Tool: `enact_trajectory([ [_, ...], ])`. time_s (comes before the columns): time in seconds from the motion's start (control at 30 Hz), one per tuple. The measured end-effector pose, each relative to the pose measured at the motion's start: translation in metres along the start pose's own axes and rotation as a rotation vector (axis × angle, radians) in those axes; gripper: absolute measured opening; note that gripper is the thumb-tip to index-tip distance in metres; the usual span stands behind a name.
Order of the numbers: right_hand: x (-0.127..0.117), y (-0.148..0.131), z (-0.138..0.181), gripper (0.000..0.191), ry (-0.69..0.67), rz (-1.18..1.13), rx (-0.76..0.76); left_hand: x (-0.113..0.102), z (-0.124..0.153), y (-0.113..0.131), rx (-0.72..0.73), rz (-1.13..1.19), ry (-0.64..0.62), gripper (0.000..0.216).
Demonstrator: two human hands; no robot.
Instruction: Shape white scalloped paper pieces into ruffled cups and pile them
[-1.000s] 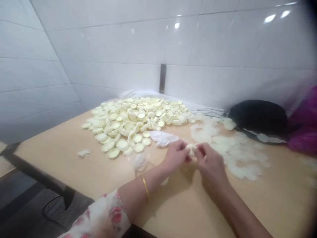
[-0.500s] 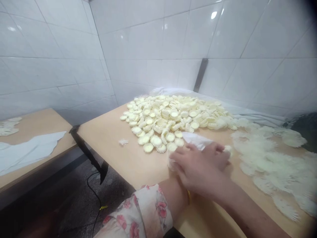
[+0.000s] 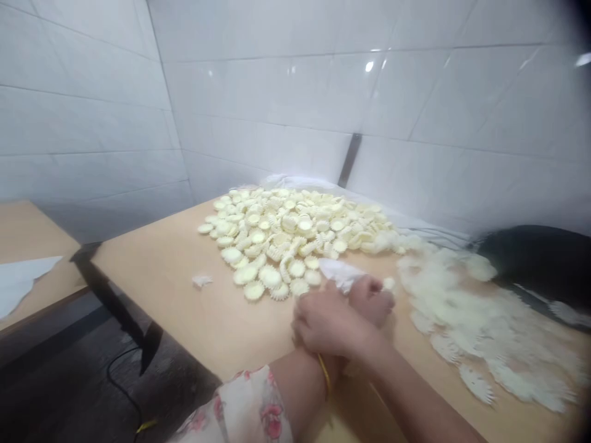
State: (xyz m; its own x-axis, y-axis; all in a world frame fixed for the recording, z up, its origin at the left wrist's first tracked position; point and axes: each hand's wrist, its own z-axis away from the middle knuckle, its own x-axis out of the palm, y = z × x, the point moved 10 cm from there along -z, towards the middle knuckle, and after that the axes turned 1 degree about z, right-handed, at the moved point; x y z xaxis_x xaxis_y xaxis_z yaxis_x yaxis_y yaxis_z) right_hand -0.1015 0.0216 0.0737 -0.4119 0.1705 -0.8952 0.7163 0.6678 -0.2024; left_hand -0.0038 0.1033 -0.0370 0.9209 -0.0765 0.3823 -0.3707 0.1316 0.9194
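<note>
In the head view: grips a small pale piece [image 3: 388, 284] in the curled left hand [image 3: 373, 300], beside a white cloth [image 3: 340, 273]; crosses the bent right hand [image 3: 325, 321] over the left wrist [image 3: 334, 364], cannot tell whether grasping anything; faces piled pale fluted cups [image 3: 290, 229], with scalloped discs [image 3: 489, 326] to the right

Cup pile [image 3: 277, 237]: pale yellow. Discs [image 3: 475, 320] right of it: off-white, greenish tint. Bench [image 3: 161, 307] under pile: plain light tan. Behind pile: white cloth [image 3: 300, 181], dark grey strip [image 3: 349, 161], pale grey wall [image 3: 277, 92] with darker grid lines. Well right of pile: black object [image 3: 545, 261]. In front of pile: cream sleeve [image 3: 244, 403], pink-red floral; gold bangle [image 3: 325, 375].
</note>
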Motion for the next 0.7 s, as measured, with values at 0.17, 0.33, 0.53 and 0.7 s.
enact_trajectory([
  [0.17,0.012,0.001,0.002,0.028,-0.271,0.090,0.014,-0.001,0.001,0.002,-0.091,0.135,0.073,0.015],
  [0.33,-0.003,-0.003,0.010,0.031,-0.394,-0.130,-0.076,0.002,0.002,0.006,-0.157,0.185,0.023,0.012],
  [0.53,0.000,0.021,0.006,0.028,-0.306,0.152,0.073,-0.001,0.000,0.004,-0.156,0.199,0.043,0.017],
  [0.7,0.007,-0.001,0.005,0.016,-0.211,0.091,-0.122,0.000,0.001,0.010,-0.100,0.217,0.018,0.015],
])
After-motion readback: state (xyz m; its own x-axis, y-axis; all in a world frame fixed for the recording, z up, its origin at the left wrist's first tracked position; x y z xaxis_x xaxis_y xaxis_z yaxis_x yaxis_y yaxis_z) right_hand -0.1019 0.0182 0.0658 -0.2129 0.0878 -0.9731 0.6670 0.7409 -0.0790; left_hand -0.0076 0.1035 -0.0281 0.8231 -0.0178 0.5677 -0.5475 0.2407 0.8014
